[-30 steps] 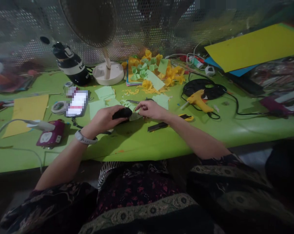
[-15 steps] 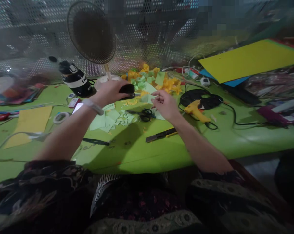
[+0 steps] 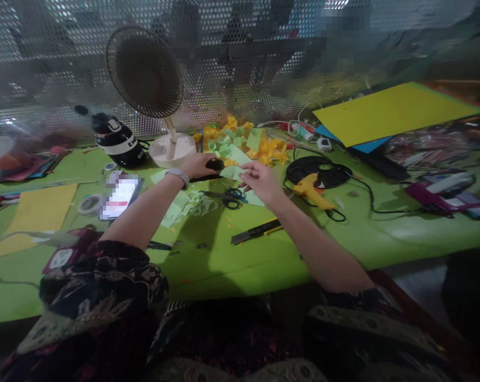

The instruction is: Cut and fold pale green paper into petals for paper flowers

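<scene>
My left hand (image 3: 200,165) is closed around a black stapler (image 3: 215,165), whose body is partly hidden by the fingers. My right hand (image 3: 261,183) pinches a small pale green paper piece (image 3: 230,172) by its right side. The paper's left edge meets the front of the stapler. Just below the hands lie dark-handled scissors (image 3: 232,199) beside a heap of pale green paper scraps (image 3: 192,204). Behind the hands is a pile of orange paper flowers (image 3: 277,153) with green paper pieces (image 3: 254,139) among them.
A box cutter (image 3: 255,232) lies near the front edge. To the right are a yellow glue gun (image 3: 313,192) on a black palette-shaped plate (image 3: 331,171), and yellow sheets (image 3: 394,114). At left stand a fan (image 3: 172,151) and a black bottle (image 3: 120,143), with a lit phone (image 3: 121,197) nearer.
The stapler in my left hand has come down and closer to my right hand, meeting the green paper. The view has shifted slightly, uncovering the phone and fan base.
</scene>
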Demonstrator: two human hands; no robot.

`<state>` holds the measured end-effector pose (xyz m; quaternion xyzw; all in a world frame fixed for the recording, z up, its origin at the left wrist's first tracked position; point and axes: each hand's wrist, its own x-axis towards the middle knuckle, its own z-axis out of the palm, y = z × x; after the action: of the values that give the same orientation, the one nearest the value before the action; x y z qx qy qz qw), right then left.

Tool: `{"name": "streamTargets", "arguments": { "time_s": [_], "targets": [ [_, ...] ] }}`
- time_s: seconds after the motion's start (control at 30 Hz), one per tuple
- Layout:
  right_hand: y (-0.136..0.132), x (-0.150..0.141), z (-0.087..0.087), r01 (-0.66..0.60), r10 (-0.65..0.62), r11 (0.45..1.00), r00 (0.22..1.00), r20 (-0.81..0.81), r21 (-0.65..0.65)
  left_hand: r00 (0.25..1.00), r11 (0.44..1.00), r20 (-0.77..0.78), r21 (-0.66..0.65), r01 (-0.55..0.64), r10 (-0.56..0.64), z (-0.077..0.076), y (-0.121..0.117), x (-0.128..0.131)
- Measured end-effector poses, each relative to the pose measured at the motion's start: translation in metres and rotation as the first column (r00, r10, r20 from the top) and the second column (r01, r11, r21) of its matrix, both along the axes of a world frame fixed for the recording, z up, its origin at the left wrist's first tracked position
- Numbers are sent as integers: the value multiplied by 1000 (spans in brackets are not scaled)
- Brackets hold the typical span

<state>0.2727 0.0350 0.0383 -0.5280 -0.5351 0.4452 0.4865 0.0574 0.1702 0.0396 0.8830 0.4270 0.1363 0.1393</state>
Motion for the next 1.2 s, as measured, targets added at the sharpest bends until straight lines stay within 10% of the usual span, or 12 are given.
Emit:
{"name": "streamTargets", "arguments": {
  "time_s": [0.2, 0.43, 1.2],
  "targets": [
    [-1, -8, -5, -55, 56, 998, 998, 6, -35, 807, 950, 572, -308, 49, 144, 10, -70, -7],
    [-19, -29, -11, -226, 229, 973, 970, 80, -34, 601, 792, 679, -598, 122, 420, -16, -145, -21],
    [-33, -36, -15, -347, 351, 933, 936, 33, -92, 545, 810, 732, -566, 152, 409, -31, -163, -36]
  ]
}}
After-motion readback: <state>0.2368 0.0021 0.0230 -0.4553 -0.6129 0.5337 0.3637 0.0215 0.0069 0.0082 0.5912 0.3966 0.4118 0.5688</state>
